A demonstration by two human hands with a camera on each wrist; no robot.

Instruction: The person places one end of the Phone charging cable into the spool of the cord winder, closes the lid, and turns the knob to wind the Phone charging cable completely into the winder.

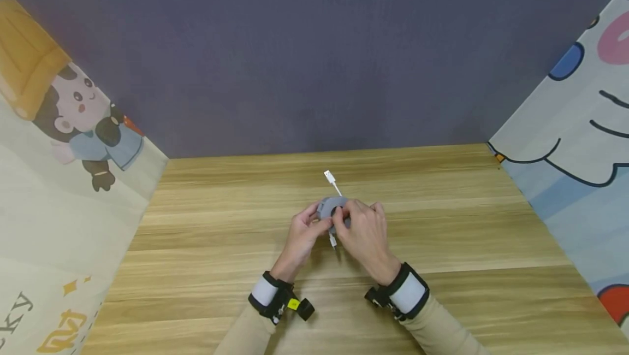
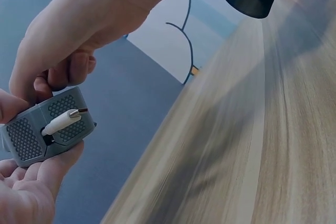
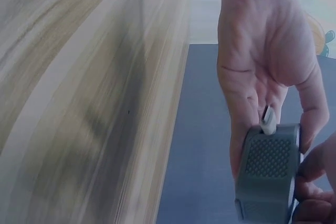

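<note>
A grey cable winder (image 1: 325, 207) with textured sides is held above the table between both hands. My left hand (image 1: 302, 235) grips its left side, thumb on the near face and fingers beneath. At the dark round centre of the winder, the thumb and fingers of my right hand (image 1: 366, 235) pinch; the exact contact is partly hidden by the fingers. A white cable comes out at both ends: a USB-A plug (image 1: 329, 177) points away from me, and a smaller plug with a metal tip (image 2: 65, 121) sticks out of the near slot.
The wooden table (image 1: 221, 224) spreads beneath the hands. A dark blue-grey panel (image 1: 314, 60) stands along its far edge. Cartoon-printed panels flank it on the left (image 1: 59, 191) and right (image 1: 575, 158). Each wrist wears a black strap with a small camera.
</note>
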